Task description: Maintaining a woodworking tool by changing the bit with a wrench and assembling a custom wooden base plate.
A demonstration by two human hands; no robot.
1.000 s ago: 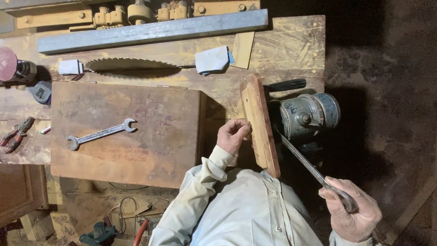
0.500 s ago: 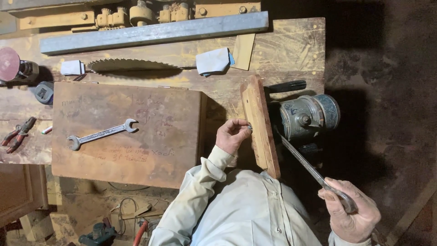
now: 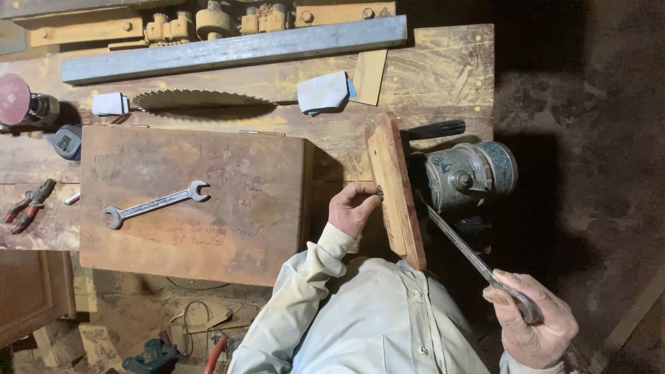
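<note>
The surface (image 3: 443,62) is a worn wooden saw bench, with a metal rail (image 3: 235,48) along its far edge and a saw blade (image 3: 201,102) rising through a slot mid-way. A large board (image 3: 194,201) covers the near left part, and a spanner (image 3: 156,205) lies loose on it. At the right edge a plank (image 3: 395,190) stands on edge, with a motor (image 3: 467,173) just beyond it, off the surface.

The left hand (image 3: 355,208) presses against the plank's inner face, fingers (image 3: 364,194) curled nearly closed around a small fastener there; whether it is a nut or a bolt head is hard to tell. The right hand (image 3: 533,322) is wrapped fully shut around the end of a long wrench (image 3: 460,242), whose far end reaches in behind the plank beside the motor.

To do this well, I judge the left fingers should keep the fastener from spinning while the wrench turns squarely, seated fully so it cannot slip.
</note>
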